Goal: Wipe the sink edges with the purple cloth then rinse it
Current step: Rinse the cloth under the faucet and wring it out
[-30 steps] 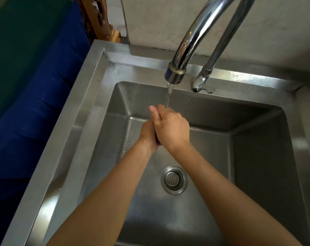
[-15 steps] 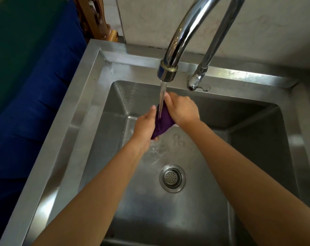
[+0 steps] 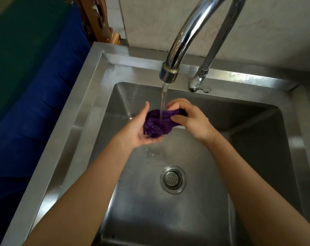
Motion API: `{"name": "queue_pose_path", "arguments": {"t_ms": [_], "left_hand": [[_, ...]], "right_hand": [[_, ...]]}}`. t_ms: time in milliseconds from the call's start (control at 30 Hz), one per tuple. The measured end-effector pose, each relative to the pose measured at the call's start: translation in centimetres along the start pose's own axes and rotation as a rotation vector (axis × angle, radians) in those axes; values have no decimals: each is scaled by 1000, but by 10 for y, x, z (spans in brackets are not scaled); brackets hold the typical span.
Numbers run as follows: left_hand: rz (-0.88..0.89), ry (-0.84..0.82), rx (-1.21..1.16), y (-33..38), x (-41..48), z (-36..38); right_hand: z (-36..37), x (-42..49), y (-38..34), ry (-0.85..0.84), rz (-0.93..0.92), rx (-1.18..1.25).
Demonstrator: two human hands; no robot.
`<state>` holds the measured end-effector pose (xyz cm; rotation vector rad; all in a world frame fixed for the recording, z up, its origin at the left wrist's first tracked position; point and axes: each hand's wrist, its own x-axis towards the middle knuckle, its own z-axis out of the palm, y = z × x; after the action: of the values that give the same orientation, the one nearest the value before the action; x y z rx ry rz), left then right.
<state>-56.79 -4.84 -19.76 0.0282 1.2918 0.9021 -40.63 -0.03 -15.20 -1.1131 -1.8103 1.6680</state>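
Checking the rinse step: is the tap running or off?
On. Water streams from the faucet spout onto the purple cloth, which rests in the left hand while the right hand pinches it.

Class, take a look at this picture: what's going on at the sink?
A person is rinsing a purple cloth under the running faucet, over a steel sink. The left hand cups the bunched cloth from below, palm up, while the right hand pinches its other end. The water stream lands on the cloth.
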Motion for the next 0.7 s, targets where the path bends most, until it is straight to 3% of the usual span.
{"name": "queue_pose_path", "arguments": {"t_ms": [167, 300, 400, 500, 600, 700], "left_hand": [[314, 165, 6, -3, 4, 16], [518, -34, -57, -3, -3, 14], [386, -118, -60, 1, -7, 1], [204, -105, 73, 1, -10, 3], [197, -69, 119, -2, -9, 18], [219, -135, -45, -12, -7, 25]], "right_hand": [[14, -6, 18, 136, 364, 336], [14, -7, 17, -10, 436, 178], [8, -8, 8, -1, 328, 79], [15, -10, -5, 72, 52, -202], [37, -13, -13, 135, -126, -406], [61, -16, -17, 329, -158, -621]]}}
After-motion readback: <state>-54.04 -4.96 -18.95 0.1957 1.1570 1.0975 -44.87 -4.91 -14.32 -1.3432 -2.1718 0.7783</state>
